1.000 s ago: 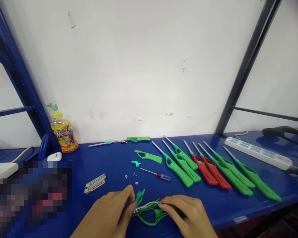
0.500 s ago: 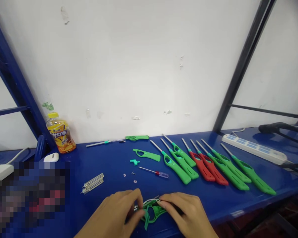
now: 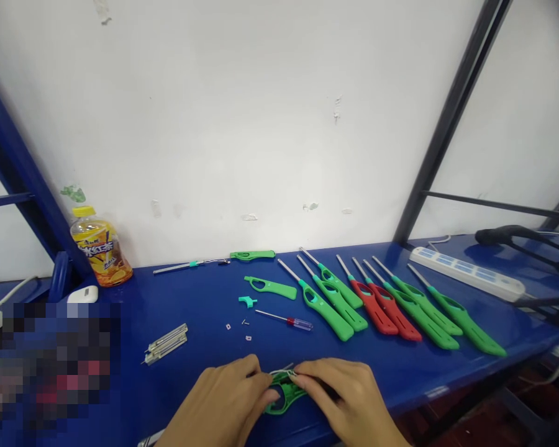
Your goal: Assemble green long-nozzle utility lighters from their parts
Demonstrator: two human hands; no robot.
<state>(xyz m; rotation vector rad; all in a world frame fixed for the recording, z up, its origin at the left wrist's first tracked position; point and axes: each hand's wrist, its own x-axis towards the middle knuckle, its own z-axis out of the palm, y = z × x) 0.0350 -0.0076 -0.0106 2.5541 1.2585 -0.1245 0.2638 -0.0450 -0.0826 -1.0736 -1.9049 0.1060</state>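
Observation:
A green lighter handle shell (image 3: 286,400) lies low at the front of the table, opened so its inside and a thin white wire show. My left hand (image 3: 230,394) closes its fingers on the shell's left end. My right hand (image 3: 345,394) pinches the wire and shell at the right end. A metal tube end (image 3: 149,439) sticks out beneath my left wrist. Beyond my hands lie a screwdriver (image 3: 289,320) with a clear purple handle, a teal trigger (image 3: 248,302), small screws (image 3: 245,322) and another green shell half (image 3: 272,288).
Several green and red lighters (image 3: 377,310) lie in a row at right, beside a white power strip (image 3: 466,272). Clear fuel tanks (image 3: 166,344) lie left. A drink bottle (image 3: 101,248) stands at back left, near a white case (image 3: 82,295). Behind the table rises a wall.
My left fingers have closed down over the shell's left end. The teal piece that stuck out below it no longer shows. The view has shifted slightly.

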